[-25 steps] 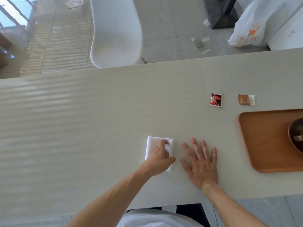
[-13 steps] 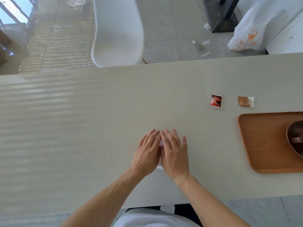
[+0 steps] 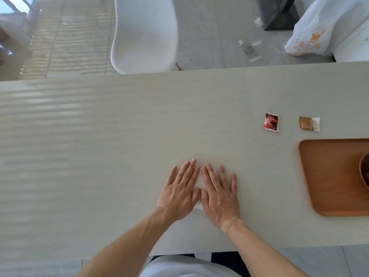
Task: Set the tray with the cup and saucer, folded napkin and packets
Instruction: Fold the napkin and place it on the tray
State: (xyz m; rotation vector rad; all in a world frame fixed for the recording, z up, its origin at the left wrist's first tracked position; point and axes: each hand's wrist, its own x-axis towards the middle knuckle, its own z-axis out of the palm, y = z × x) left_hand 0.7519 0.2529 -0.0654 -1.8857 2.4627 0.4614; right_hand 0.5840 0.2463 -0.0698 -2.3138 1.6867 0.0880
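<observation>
Both our hands lie flat, fingers straight, side by side: left hand [image 3: 180, 193], right hand [image 3: 219, 194]; they press the napkin [image 3: 198, 205], almost wholly hidden beneath; two packets [image 3: 271, 122] lie beyond the tray [image 3: 327, 176]; its dark dish [image 3: 364, 172] is cut off.

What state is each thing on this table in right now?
left hand: flat, pressing the napkin
right hand: flat, pressing the napkin
napkin: on the table, mostly hidden under both hands
red packet: on the table, off the tray
brown packet: on the table, off the tray
tray: holds a dark dish at the frame edge
</observation>
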